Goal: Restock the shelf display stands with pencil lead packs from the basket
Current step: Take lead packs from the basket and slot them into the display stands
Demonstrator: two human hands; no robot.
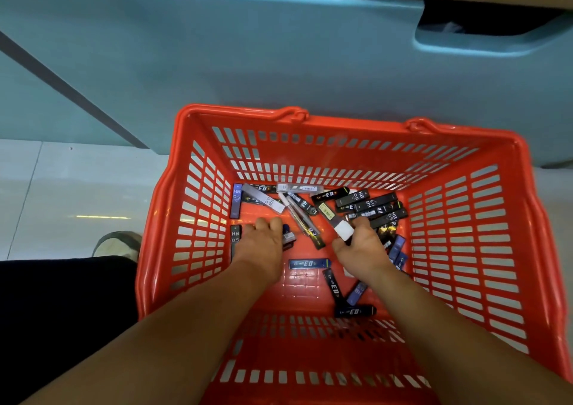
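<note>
A red plastic basket point(483, 249) stands on the floor below me. Several slim pencil lead packs, black, blue and white, lie scattered on its bottom; a black cluster point(372, 206) lies at the far right. Both my arms reach down into it. My left hand point(263, 246) is curled over a blue pack point(288, 237) near the left middle. My right hand point(359, 249) grips a pack with a white end point(342, 228) that sticks up past my fingers. A blue pack point(310, 263) lies flat between my wrists.
A teal cabinet front point(248, 48) with a recessed handle point(483, 32) rises right behind the basket. Pale floor tiles point(62, 187) lie to the left. My shoe point(119, 243) and dark trouser leg point(62, 311) sit beside the basket's left wall.
</note>
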